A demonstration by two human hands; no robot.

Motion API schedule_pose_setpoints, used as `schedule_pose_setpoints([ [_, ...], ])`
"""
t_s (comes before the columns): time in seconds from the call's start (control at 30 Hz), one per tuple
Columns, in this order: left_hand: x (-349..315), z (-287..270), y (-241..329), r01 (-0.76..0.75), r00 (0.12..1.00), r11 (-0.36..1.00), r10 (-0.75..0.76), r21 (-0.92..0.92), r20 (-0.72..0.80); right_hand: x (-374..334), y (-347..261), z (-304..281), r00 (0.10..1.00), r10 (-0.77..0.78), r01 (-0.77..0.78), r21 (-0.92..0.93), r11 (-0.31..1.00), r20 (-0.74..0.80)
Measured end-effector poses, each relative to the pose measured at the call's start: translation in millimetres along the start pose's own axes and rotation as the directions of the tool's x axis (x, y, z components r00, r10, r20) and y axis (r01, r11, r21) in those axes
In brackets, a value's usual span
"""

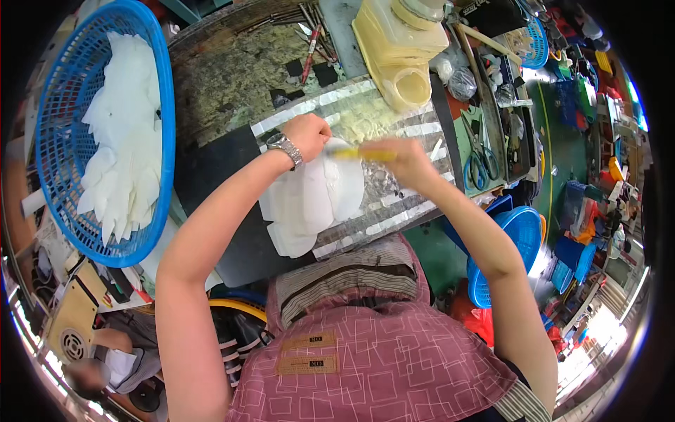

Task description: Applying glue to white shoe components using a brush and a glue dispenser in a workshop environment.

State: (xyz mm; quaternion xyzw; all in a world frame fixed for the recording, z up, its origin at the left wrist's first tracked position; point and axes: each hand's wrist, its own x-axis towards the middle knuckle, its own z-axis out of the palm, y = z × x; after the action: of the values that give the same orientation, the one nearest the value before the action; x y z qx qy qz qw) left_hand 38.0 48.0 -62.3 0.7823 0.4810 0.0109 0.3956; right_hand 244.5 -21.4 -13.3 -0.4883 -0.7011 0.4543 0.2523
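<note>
Gripping a yellow-handled tool (pixel 380 154), blurred in the frame, a person's right hand (pixel 408 162) is poised at the upper edge of overlapping white pieces (pixel 302 200) spread on the table (pixel 228 81). The left hand (pixel 307 135), a watch (pixel 285 149) at its wrist, curls beside them; whether it pinches one cannot be told. A yellowish container (pixel 394 42) stands beyond, scissors (pixel 481 158) lie at right, and a blue basket (pixel 168 141) at left holds more white sheets (pixel 125 141).
</note>
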Motion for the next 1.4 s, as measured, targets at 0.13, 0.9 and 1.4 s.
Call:
schedule_pose_setpoints([
  [0.13,1.5,-7.4,5.5,0.007,0.999,1.000,-0.007,0.006,0.053,-10.3,1.6,-1.5,0.984,0.033,-0.029,-0.023,0.999,0.177],
  [0.9,-82.6,56.9,46.7,-0.658,0.554,0.504,0.827,0.559,-0.094,6.7,15.2,-18.5,0.978,-0.141,0.107,-0.213,0.971,-0.151],
  [1.4,-85.8,24.6,45.5,-0.619,0.403,0.647,0.748,0.445,-0.527,-78.0,9.7,-54.6,0.811,0.510,-0.491,0.141,0.860,-0.287],
])
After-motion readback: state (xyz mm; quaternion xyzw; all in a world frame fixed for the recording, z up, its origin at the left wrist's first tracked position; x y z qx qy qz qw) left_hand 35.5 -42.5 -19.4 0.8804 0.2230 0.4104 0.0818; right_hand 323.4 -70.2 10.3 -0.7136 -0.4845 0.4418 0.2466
